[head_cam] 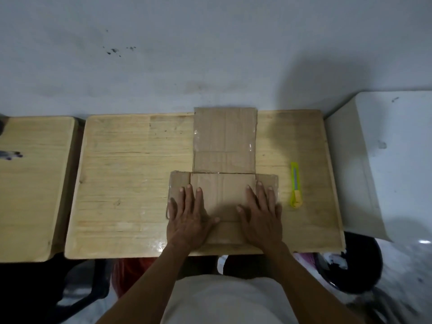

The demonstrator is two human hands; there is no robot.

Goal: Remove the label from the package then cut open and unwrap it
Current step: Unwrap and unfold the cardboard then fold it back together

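Forearms, two, bare, entered from the near edge and converged toward the middle of the wooden tabletop (pixel 131 183). Left hand (pixel 187 218) lay palm down, fingers (pixel 189 195) spread and flat, gripping nothing, covering the left side of the package (pixel 223 160). Right hand (pixel 261 218) lay likewise palm down, fingers extended and slightly splayed, holding nothing, pressed on the right side of the same cardboard.

Package: brown corrugated cardboard, opened out flat. Its near flap reached almost to the tabletop's near edge; short side flaps stood out left and right under the fingertips; a long panel ran away from the person, its far end passing just over the tabletop's far edge. Bits of clear tape showed along the long panel's sides. Whether any label remained could not be told.

Utility knife (pixel 295 184), yellow-green, lay lengthwise just right of the right hand, apart from the cardboard.

Bare wood lay open to the left of the package, a narrower strip to the right beyond the knife. A second wooden surface (pixel 32 183) adjoined on the left across a narrow gap; a white surface (pixel 385 160) adjoined on the right. Grey wall (pixel 187 54), stained, stood behind.
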